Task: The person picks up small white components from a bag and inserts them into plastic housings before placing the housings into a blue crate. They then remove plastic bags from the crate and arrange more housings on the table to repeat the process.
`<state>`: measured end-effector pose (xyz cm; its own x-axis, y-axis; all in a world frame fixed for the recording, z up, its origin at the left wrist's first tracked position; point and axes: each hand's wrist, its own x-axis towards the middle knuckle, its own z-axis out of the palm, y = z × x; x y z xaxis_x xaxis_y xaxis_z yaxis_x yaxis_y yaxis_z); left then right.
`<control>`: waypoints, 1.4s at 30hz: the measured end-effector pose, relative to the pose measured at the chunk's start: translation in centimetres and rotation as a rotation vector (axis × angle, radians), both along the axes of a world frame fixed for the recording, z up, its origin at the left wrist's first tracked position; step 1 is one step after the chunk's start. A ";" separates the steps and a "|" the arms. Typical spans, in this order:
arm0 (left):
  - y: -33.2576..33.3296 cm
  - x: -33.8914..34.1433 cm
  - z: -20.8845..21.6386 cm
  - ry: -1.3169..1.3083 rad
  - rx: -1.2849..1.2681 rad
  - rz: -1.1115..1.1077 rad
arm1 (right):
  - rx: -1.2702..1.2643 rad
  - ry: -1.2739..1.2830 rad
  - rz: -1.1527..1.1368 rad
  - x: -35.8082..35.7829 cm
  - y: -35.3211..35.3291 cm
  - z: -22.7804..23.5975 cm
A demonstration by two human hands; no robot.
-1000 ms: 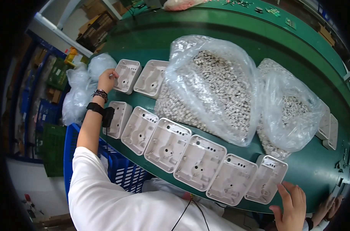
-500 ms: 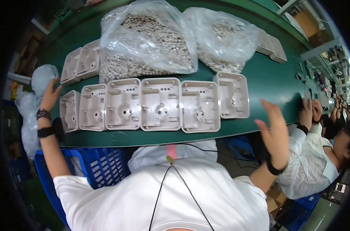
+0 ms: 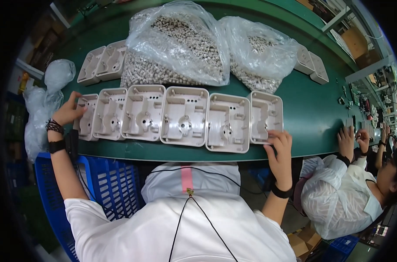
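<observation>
A row of several off-white plastic housings, open side up, stands along the near edge of the green table. My left hand (image 3: 70, 110) is at the leftmost housing (image 3: 89, 120), thumb and fingers closed on its outer left edge. At the other end, my right hand (image 3: 280, 153) grips the near right corner of the rightmost housing (image 3: 260, 114), fingers over the rim and thumb in front of the near wall. Between them, the middle housing (image 3: 184, 135) shows posts, a round hole and small dark holes inside.
Behind the row lie a large clear bag (image 3: 176, 48) and a smaller bag (image 3: 257, 52) of small pale parts. More housings (image 3: 110, 61) stand at the back left and back right. A blue crate (image 3: 91, 174) is below the left edge. A co-worker (image 3: 342, 196) sits at the right.
My right hand has come down from the air onto the rightmost housing, which now sits nearer to me. My left hand has moved in against the leftmost housing. The view has shifted slightly.
</observation>
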<state>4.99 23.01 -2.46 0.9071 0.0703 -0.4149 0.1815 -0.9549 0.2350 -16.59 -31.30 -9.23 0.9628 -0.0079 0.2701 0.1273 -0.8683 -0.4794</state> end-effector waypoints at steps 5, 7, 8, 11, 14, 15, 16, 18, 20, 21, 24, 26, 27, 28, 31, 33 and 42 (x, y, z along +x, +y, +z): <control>-0.1 -1.8 0.9 -0.238 0.429 -0.273 | 0.106 0.197 0.237 1.0 -3.5 3.0; -8.0 -3.0 4.4 -0.537 0.352 -0.409 | 0.045 0.211 0.227 2.3 -3.4 6.9; -11.1 -3.3 6.2 -0.696 0.314 -0.496 | -0.032 0.173 0.183 3.7 -3.0 9.8; -20.1 -2.2 11.3 -1.054 0.233 -0.706 | -0.247 -0.061 0.395 10.2 -0.3 17.0; -21.2 -2.2 14.0 -1.146 -0.001 -0.733 | -0.315 -0.186 0.691 20.1 4.9 16.5; -21.6 -3.0 14.4 -1.314 -0.130 -0.578 | -0.332 -0.297 0.780 23.8 6.3 14.5; -21.7 -3.7 14.0 -1.456 -0.257 -0.414 | -0.406 -0.203 0.844 26.5 8.3 12.9; -20.8 -5.5 13.4 -1.654 -0.541 -0.300 | -0.458 -0.069 0.870 31.1 11.0 6.8; -18.6 -7.7 11.6 -1.709 -0.793 -0.361 | -0.496 -0.087 0.853 31.9 12.7 3.4; -17.7 -9.0 10.3 -1.707 -0.889 -0.369 | -0.560 -0.151 0.809 31.3 12.9 2.7; -16.9 -11.0 6.0 -1.624 -0.990 -0.216 | -0.637 -0.204 0.801 31.5 11.0 2.8; -17.3 -12.4 3.8 -1.550 -1.161 -0.020 | -0.576 -0.042 0.809 32.1 11.3 3.3; -17.6 -12.6 2.9 -1.487 -1.268 0.039 | -0.577 -0.056 0.814 32.4 11.9 3.5; -17.7 -12.8 1.8 -1.420 -1.271 0.062 | -0.501 -0.072 0.782 32.8 12.5 3.6; -18.0 -13.2 -0.1 -1.267 -1.288 0.006 | -0.359 -0.112 0.666 33.6 12.8 4.0; -18.4 -13.1 -0.8 -1.171 -1.316 -0.091 | -0.290 -0.210 0.606 34.8 13.1 3.9; -20.6 -11.7 -0.8 -0.705 -1.887 -0.141 | -0.265 -0.250 0.365 32.9 13.5 8.3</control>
<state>-6.68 2.37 -3.26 0.8714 -0.0144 0.4904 -0.4104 0.5264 0.7446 16.30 -17.78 -0.88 0.7957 0.4169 0.4394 0.5277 -0.8332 -0.1650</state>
